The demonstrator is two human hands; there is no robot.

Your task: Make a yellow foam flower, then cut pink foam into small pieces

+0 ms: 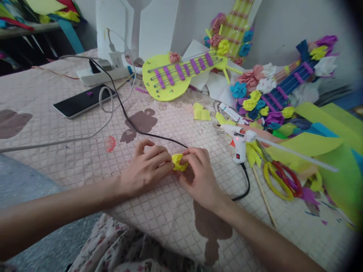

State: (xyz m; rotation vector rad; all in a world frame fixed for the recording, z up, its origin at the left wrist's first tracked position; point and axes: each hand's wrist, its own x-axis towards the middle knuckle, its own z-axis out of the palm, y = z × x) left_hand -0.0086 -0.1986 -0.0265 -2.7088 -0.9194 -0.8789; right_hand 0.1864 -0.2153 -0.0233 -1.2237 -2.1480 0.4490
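Observation:
A small crumpled yellow paper flower (178, 161) is between my two hands, just above the table or resting on it; I cannot tell which. My right hand (200, 175) pinches its right side between thumb and fingers. From the other side my left hand (149, 166) reaches in, its fingers curled and their tips pressed on the flower's left edge; its thumb is hidden. To the right of my hands, a white glue gun (239, 145) lies with its red light on and a clear glue stick (297, 153) projecting from its back.
Scissors (278, 179) and a thin wooden stick (263, 196) lie on the right, beside yellow-green sheets (337, 162). Decorated paper guitars (170, 90) stand behind. A phone (82, 102), a power strip (102, 77) and a black cable (153, 135) occupy the left and middle.

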